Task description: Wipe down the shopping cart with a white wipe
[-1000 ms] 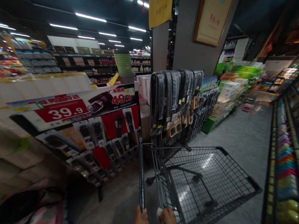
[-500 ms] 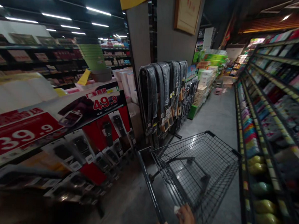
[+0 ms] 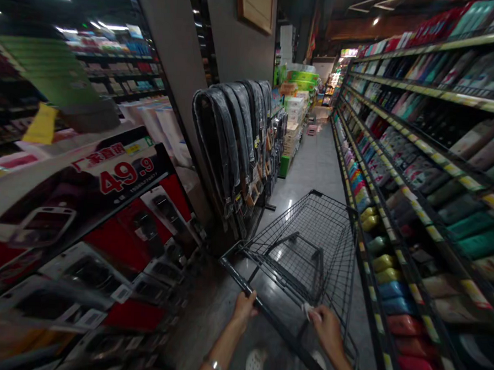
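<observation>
A black wire shopping cart point(image 3: 301, 254) stands in the aisle, its basket bare inside. My left hand point(image 3: 244, 311) is wrapped round the cart's dark handle bar point(image 3: 273, 319), and a metal band circles that wrist. Over the near end of the basket, my right hand point(image 3: 326, 324) is closed on a small white item point(image 3: 306, 309), too small to identify. It is held just beyond the handle bar.
Packed shelves point(image 3: 395, 198) of folded goods line the right. On the left are a display of packaged belts point(image 3: 163, 208) with price signs, and a rack of hanging belts point(image 3: 233, 129) beside a grey pillar point(image 3: 233, 52). Stacked boxes point(image 3: 292, 121) stand farther along the aisle.
The view has turned right, toward the aisle and shelves. Both hands and forearms show more fully, and my left hand now sits farther up the handle bar. The cart has swung straighter along the aisle.
</observation>
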`<state>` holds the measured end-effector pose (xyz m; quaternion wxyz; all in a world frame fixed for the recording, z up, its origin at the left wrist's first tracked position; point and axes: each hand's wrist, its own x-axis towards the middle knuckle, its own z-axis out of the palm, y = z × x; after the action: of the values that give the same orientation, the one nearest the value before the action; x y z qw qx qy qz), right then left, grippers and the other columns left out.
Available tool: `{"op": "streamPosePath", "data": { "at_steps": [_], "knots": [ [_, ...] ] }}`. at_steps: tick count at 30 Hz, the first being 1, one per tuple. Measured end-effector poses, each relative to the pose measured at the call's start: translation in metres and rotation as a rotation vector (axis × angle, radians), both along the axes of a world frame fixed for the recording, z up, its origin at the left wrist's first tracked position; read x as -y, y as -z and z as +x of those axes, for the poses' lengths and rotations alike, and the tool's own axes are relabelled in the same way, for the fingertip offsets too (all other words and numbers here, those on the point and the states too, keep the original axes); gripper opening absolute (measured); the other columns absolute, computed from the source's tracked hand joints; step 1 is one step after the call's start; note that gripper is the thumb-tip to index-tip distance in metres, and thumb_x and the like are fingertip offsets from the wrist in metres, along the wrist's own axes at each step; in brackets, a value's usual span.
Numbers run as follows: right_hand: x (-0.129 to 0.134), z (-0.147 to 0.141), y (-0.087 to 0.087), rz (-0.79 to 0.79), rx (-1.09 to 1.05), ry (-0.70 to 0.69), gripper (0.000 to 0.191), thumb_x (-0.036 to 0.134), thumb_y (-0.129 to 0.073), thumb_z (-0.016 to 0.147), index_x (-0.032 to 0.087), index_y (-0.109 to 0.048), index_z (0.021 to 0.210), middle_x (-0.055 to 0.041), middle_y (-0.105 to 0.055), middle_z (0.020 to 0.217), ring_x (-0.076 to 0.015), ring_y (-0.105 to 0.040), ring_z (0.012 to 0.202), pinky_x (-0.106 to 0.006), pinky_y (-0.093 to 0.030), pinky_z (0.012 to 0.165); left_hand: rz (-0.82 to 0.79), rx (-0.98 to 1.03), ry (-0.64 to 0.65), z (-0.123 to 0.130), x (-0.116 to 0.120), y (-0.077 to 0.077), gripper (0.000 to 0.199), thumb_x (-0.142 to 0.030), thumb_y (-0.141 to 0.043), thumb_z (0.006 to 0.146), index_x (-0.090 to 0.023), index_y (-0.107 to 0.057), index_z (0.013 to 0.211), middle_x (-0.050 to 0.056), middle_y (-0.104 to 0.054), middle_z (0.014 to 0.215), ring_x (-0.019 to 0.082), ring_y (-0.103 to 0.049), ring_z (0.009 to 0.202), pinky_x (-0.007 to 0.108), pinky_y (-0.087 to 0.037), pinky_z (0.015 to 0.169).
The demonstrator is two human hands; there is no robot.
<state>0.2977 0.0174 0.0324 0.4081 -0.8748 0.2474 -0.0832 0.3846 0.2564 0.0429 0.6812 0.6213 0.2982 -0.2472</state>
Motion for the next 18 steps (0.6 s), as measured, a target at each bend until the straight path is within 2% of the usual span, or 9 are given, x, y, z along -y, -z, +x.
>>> {"op": "streamPosePath", "data": {
  "at_steps": [4, 8, 12, 15, 18],
  "knots": [
    [-0.020, 0.017, -0.004, -0.015, 0.040, 0.056, 0.037, 0.050, -0.045, 0.082, 0.019, -0.061, 0.073, -0.0072, -0.066, 0.077, -0.0211, -0.061, 0.077, -0.032, -0.046, 0.072, -0.004, -0.073, 0.053, -0.008, 0.000, 0.005, 0.032, -0.037, -0.057, 0.089, -0.016, -0.056, 0.114, 0.006, -0.061, 0.110, 0.017, -0.062, 0.091, 0.036, -0.055, 0.077],
    [-0.053, 0.040, 0.010, 0.000, 0.028, 0.003, 0.033, 0.047, -0.054, 0.089, 0.015, -0.061, 0.085, 0.0000, -0.064, 0.081, -0.0127, -0.060, 0.074, -0.032, -0.050, 0.074, -0.017, -0.085, 0.059, -0.019, 0.005, 0.006, 0.033, -0.037, -0.057, 0.089, -0.016, -0.056, 0.115, 0.007, -0.061, 0.112, 0.017, -0.062, 0.093, 0.037, -0.055, 0.079],
    [-0.082, 0.047, 0.021, -0.001, 0.039, 0.031, 0.029, 0.043, -0.055, 0.091, 0.015, -0.061, 0.097, -0.0014, -0.064, 0.091, -0.0123, -0.061, 0.077, -0.032, -0.052, 0.072, -0.008, -0.078, 0.055, -0.028, 0.010, 0.005, 0.033, -0.037, -0.057, 0.089, -0.016, -0.056, 0.115, 0.006, -0.061, 0.111, 0.017, -0.062, 0.092, 0.037, -0.055, 0.078],
    [-0.090, 0.041, 0.018, -0.010, 0.105, 0.031, 0.027, 0.041, -0.055, 0.091, 0.015, -0.061, 0.096, -0.0015, -0.063, 0.091, -0.0124, -0.060, 0.079, -0.032, -0.052, 0.074, 0.005, -0.069, 0.059, -0.033, 0.013, 0.006, 0.033, -0.037, -0.057, 0.089, -0.016, -0.056, 0.115, 0.006, -0.061, 0.110, 0.017, -0.062, 0.091, 0.036, -0.055, 0.077],
    [-0.090, 0.034, 0.009, -0.021, 0.190, 0.016, 0.028, 0.042, -0.054, 0.091, 0.015, -0.060, 0.088, -0.0004, -0.061, 0.086, -0.0126, -0.059, 0.078, -0.033, -0.050, 0.075, 0.021, -0.066, 0.063, -0.036, 0.014, 0.008, 0.032, -0.037, -0.057, 0.089, -0.016, -0.056, 0.114, 0.006, -0.061, 0.109, 0.016, -0.062, 0.090, 0.036, -0.055, 0.076]
  ]
}}
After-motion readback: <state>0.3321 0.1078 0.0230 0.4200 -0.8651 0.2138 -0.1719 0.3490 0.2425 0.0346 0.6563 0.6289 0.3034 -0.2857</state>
